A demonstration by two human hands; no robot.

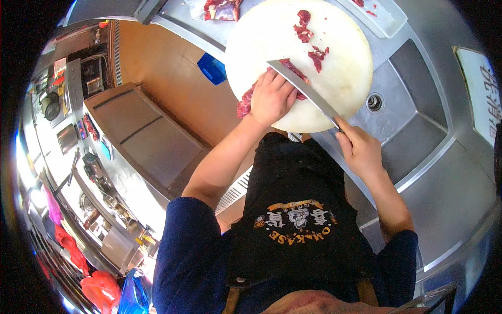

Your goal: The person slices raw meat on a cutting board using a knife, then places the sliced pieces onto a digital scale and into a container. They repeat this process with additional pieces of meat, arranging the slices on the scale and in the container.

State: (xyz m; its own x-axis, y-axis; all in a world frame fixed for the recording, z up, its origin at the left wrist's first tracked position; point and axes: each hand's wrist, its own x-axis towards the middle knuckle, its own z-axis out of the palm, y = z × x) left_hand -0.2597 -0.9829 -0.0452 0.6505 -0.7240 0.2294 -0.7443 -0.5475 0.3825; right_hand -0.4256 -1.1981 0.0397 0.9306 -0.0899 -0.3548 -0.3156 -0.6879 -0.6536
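A piece of raw red meat (pixel 245 103) lies near the left edge of a round white cutting board (pixel 345 59). My left hand (pixel 271 96) rests flat on this meat, fingers pointing up the picture, and hides much of it. In my right hand (pixel 359 147) is the handle of a long-bladed knife (pixel 308 92). Its blade runs diagonally across the meat, just beside my left fingers. Small meat scraps (pixel 304 31) lie on the board's upper part, and another scrap (pixel 317 58) sits nearer the blade.
A larger piece of meat (pixel 222 9) lies beyond the board at upper left. A translucent plastic tray (pixel 386 19) with meat bits stands at upper right. Right of the board is a metal sink with a drain (pixel 375 103). A blue container (pixel 212 69) is lower down at left.
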